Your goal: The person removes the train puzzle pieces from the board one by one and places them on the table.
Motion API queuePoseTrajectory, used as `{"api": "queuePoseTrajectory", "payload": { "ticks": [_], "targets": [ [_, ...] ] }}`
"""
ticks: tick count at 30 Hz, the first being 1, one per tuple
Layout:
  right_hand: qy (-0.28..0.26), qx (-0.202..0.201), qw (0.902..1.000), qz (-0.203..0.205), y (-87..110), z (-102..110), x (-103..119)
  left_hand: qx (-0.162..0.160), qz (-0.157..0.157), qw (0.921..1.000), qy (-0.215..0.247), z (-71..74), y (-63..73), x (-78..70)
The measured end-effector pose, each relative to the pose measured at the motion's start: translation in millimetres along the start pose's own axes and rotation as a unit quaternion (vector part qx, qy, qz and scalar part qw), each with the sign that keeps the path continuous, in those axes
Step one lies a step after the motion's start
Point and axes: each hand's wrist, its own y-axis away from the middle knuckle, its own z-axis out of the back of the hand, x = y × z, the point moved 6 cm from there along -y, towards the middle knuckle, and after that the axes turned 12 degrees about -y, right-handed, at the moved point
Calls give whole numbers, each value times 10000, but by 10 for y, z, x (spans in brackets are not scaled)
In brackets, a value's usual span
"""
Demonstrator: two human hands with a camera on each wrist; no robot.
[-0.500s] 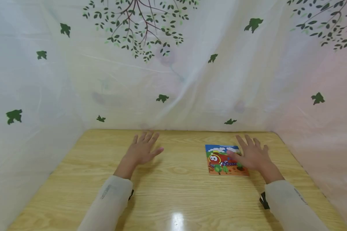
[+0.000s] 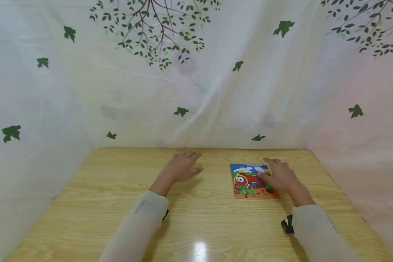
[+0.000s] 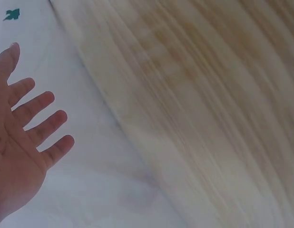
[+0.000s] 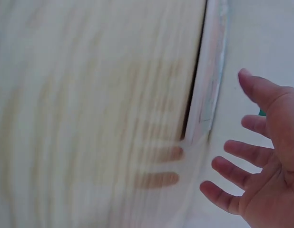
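A thin square picture board [image 2: 243, 183] lies flat on the wooden table, right of the middle. It shows a cartoon red creature with big eyes, blue sky and orange ground. My right hand [image 2: 281, 177] hovers over its right edge, thumb above the picture, fingers loosely extended and holding nothing. From the right wrist, the board's edge [image 4: 206, 71] appears apart from the spread right hand [image 4: 266, 175]. My left hand [image 2: 181, 168] is left of the board, above the table, with relaxed fingers. In the left wrist view the left palm [image 3: 16, 147] is bare.
The wood-grain table [image 2: 95, 196] ends at a pale curtain [image 2: 144, 102] printed with leaves and branches, which hangs behind it and at both sides. A dark strap piece [image 2: 287, 224] shows at the right cuff.
My left hand has moved right, toward the board, and turned sideways. The right hand has tilted, its fingers lower and closer together over the board's right edge. The board lies still.
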Motion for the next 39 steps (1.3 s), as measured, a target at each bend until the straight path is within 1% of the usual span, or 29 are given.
{"api": "queuePoseTrajectory", "payload": {
  "ticks": [3, 5, 7, 10, 14, 16, 22, 26, 31, 34, 39],
  "targets": [
    [-334, -27, 9993, 153, -19, -5, 20, 69, -122, 9998, -107, -29, -115, -111],
    [-598, -11, 9981, 171, -31, -17, 13, 104, -226, 9996, -113, -44, -191, -198],
    [-832, 33, 9965, 110, -42, -33, -10, 153, -310, 9993, -156, -59, -263, -287],
    [-1101, 164, 9937, -130, -55, -68, -54, 323, -370, 9986, -217, -91, -351, -423],
    [-1286, 315, 9905, -373, -75, -109, -84, 602, -377, 9969, -350, -164, -444, -580],
    [-1324, 354, 9895, -456, -82, -118, -93, 679, -399, 9962, -376, -195, -489, -656],
    [-1450, 510, 9857, -689, -86, -141, -105, 834, -439, 9954, -148, -223, -603, -876],
    [-1596, 565, 9828, -735, -76, -148, -109, 862, -417, 9954, -19, -240, -692, -995],
    [-1865, 545, 9782, -725, -57, -164, -130, 855, -387, 9955, 122, -263, -783, -1091],
    [-1977, 516, 9762, -724, -50, -175, -141, 877, -297, 9955, 216, -280, -813, -1102],
    [-1953, 458, 9774, -666, -30, -170, -148, 856, -200, 9952, 428, -297, -850, -1098]
  ]
}}
